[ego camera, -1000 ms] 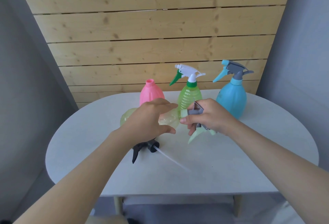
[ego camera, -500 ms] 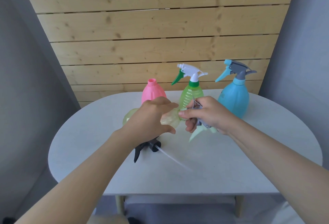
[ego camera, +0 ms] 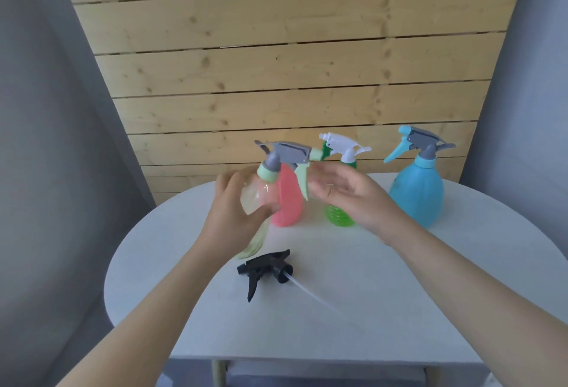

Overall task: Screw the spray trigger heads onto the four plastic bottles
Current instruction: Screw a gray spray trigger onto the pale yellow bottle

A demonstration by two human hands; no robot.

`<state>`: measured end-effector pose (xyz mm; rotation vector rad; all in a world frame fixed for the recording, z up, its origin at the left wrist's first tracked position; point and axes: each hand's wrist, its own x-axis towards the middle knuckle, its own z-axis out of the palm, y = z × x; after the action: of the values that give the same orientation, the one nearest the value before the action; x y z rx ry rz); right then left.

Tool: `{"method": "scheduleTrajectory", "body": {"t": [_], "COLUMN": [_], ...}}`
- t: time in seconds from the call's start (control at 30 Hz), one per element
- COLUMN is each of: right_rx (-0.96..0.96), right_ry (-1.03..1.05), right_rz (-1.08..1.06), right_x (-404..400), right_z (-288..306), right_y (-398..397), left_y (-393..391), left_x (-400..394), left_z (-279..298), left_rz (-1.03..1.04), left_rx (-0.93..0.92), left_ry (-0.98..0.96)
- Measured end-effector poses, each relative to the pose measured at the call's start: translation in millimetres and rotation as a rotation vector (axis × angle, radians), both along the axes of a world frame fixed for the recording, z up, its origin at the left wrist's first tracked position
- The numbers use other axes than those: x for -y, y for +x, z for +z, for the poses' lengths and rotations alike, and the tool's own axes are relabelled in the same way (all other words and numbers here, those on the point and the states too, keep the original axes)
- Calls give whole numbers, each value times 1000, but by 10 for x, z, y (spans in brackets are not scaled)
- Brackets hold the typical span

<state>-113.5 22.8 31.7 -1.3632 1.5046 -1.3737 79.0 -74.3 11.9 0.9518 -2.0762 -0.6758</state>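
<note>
Four bottles, nothing visible inside any. Pale clear bottle [ego camera: 257,202] off the table [ego camera: 399,294], tilted, gripped around its body by the left hand [ego camera: 233,217]; grey trigger head [ego camera: 287,154] with mint collar and mint lever seated on its neck. Right hand [ego camera: 344,196] just beside that lever, fingers straight and loose, holding nothing; contact with the lever not clear. Pink bottle [ego camera: 289,202] upright behind, neck hidden by the held head. Green ribbed bottle [ego camera: 338,217] upright, mostly behind the right hand, topped by a white head [ego camera: 344,145] with green nozzle. Blue bottle [ego camera: 416,193] upright at far right, grey-and-blue head [ego camera: 419,143] fitted. Black trigger head [ego camera: 264,270] loose on its side near the table's middle, clear dip tube [ego camera: 319,297] trailing toward the front right.
</note>
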Motion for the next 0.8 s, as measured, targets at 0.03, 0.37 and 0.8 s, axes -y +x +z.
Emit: {"method": "scheduleTrajectory", "body": {"t": [0.03,0.37,0.8], "right_rx": [-27,-112,-80], "right_ry": [14,83,113], "right_rz": [-2,-5,-72], "right_x": [18,247,382], "right_z": [-18,-193,-251], "right_y": [55,411,401], "left_y": [23,111,274], "left_x": [28,506,797], "left_z": [5,-153,-353], "left_rz": [40,370,203], "left_rx": [-41,-304,-312], "left_ry": [24,214,240]}}
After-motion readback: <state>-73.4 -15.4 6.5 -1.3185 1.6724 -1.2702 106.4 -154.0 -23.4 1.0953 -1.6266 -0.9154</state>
